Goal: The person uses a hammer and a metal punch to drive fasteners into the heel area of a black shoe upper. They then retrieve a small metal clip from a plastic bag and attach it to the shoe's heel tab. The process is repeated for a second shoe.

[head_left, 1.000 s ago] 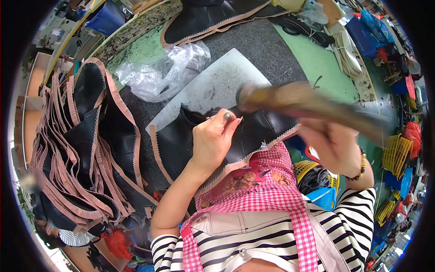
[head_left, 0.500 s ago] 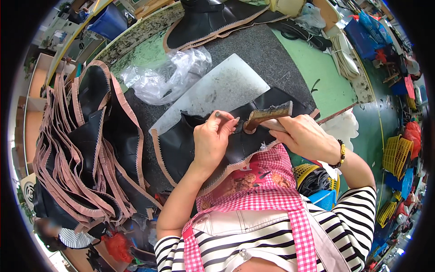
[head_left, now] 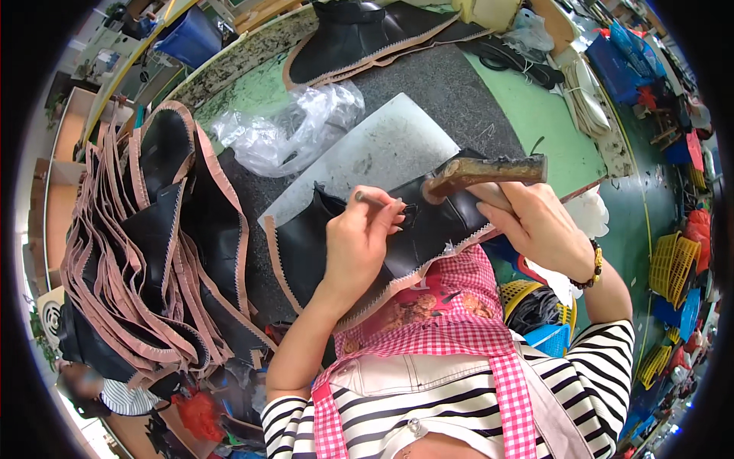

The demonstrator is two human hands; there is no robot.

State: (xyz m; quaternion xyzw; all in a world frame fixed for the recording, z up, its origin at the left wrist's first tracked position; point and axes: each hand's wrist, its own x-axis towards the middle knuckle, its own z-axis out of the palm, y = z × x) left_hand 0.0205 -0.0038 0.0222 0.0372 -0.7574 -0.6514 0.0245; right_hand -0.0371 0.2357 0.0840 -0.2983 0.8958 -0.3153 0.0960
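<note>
Overlapping dark mat [head_left: 475, 96] near green floor [head_left: 628, 252]: leather [head_left: 306, 256]

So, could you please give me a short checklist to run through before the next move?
1. Slim rod secure in the left grip: ok, pinched between the fingers.
2. Hammer secure in the right grip: ok, held by its handle.
3. Hammer apart from the rod: ok, it is to the rod's right.
4. Rod's tip on the black piece: cannot tell, the contact is unclear.
5. Plastic bag off the black piece: ok, it lies beyond it.
</note>
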